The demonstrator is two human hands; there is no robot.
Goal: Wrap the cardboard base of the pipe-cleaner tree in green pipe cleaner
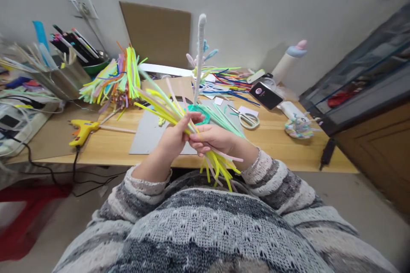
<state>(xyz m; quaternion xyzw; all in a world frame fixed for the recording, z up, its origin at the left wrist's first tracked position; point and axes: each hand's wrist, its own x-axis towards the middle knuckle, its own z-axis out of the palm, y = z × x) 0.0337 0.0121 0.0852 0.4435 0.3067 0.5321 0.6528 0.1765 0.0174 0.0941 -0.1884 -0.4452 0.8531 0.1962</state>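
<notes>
A loose bundle of yellow, pink and pale green pipe cleaners (160, 110) slants across in front of my chest, above the table's front edge. My left hand (183, 130) is closed around its middle. Right beside it, my right hand (211, 136) also grips the bundle, fingers and thumb pressed together; the bent lower ends hang below it. Just beyond my hands stands a white fuzzy stem (200, 55), upright from a teal round base (202, 115) on a grey board (144, 136). Pale green pipe cleaners (224, 117) lie right of the base.
A yellow glue gun (82, 132) lies at left, its cord hanging off the edge. Scissors (246, 118), a phone (266, 95) and a fluffy pastel figure (299, 127) are at right. A large pipe-cleaner bunch (112, 79) and a pen holder (62, 79) stand at back left.
</notes>
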